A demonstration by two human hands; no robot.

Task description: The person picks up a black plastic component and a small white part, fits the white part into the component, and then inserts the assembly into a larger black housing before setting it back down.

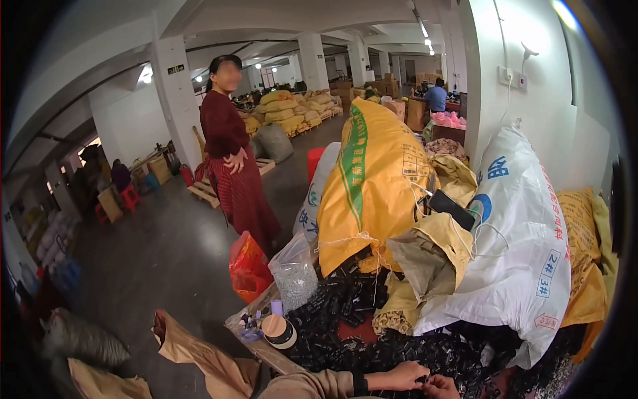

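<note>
At the near edge of the table, my left hand (401, 376) pinches a small black piece (421, 380) between thumb and fingers. My right hand (440, 387) is close against it, its fingertips closed at the same piece; most of this hand is cut off by the lower edge. What the piece is exactly is too small to tell. Around and beyond both hands spreads a heap of small black plastic parts (352, 292). To the left of the heap are a round tub with a tan lid (278, 328) and a clear bag of small grey pieces (295, 279).
A large yellow woven sack (369, 179) and a white woven sack (512, 246) rise behind the heap. A phone (452, 209) with a white cable lies on them. A red bag (249, 266) stands left of the table. A person in dark red (232, 146) stands beyond.
</note>
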